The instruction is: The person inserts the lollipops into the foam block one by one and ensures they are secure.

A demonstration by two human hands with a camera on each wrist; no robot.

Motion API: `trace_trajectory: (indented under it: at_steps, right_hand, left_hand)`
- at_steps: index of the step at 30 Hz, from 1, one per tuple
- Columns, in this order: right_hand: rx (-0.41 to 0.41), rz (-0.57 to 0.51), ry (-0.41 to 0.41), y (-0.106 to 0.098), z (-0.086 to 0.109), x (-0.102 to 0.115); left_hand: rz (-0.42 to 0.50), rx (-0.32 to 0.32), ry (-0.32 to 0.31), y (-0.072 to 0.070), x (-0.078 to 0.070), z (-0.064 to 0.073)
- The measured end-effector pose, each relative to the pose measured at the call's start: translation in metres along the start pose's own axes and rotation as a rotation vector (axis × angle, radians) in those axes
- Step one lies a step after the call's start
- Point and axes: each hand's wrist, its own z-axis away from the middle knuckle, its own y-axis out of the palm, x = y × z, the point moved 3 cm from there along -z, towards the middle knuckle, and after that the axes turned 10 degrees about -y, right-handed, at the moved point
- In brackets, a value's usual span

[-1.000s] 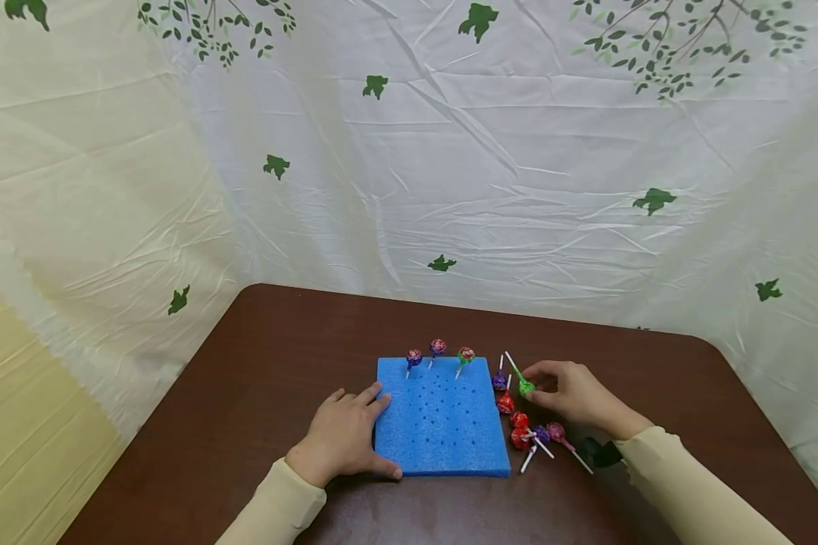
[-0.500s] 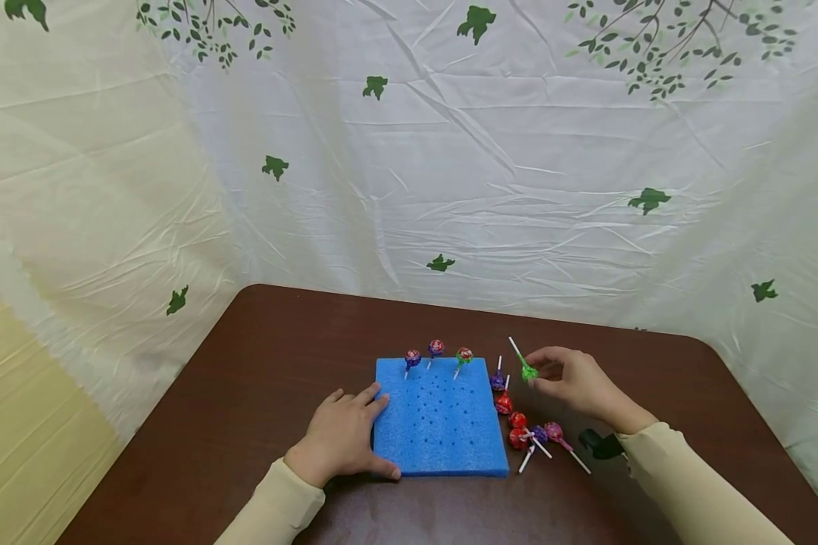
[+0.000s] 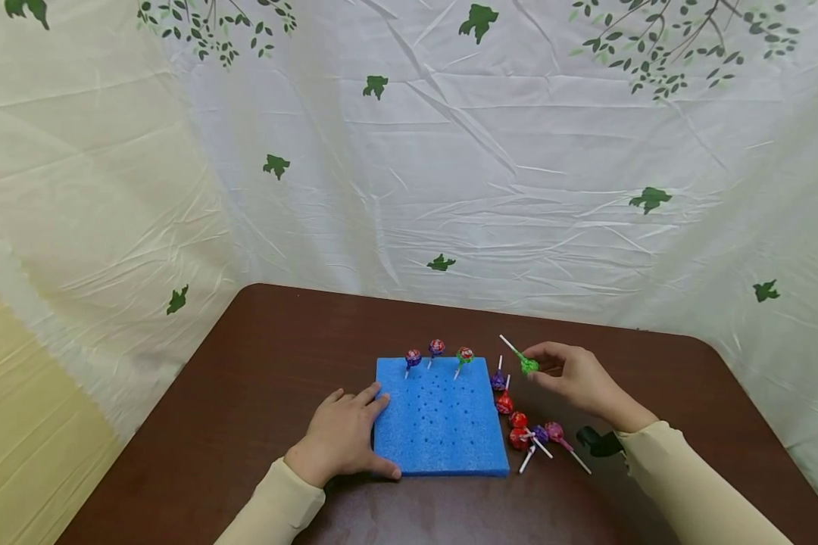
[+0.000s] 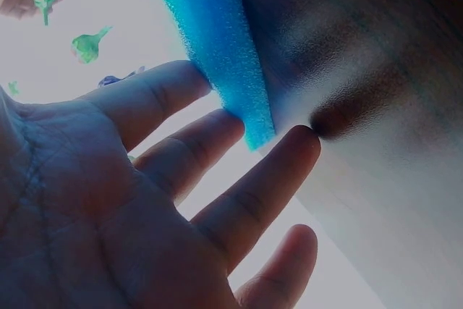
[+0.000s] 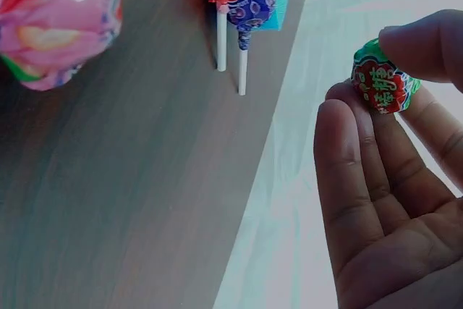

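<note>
Right of centre, right hand (image 3: 576, 381) pinches green-wrapped round lollipop (image 3: 529, 366) by its head, apparently leaving the white stick (image 3: 508, 344) free. Lower centre, left hand (image 3: 341, 435), fingers spread, presumably steadies square blue foam block (image 3: 443, 420).

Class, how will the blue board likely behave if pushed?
The blue board is probably light for its size, as it looks like pitted foam. Lying flat, it would likely slide rather than roll. The lollipops standing in it may wobble, heads high on thin sticks.
</note>
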Motion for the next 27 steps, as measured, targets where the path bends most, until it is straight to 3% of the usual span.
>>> trace_trajectory:
  at_steps: [16,27]
  right_hand:
    - [-0.025,-0.085,-0.068,-0.008,-0.014,0.005]
    - [-0.043,-0.116,-0.066,-0.006,-0.019,0.018]
  left_hand:
    - [0.014,0.003,-0.016,0.000,-0.003,-0.004]
    - [0.020,-0.004,-0.009,0.000,-0.003,-0.003]
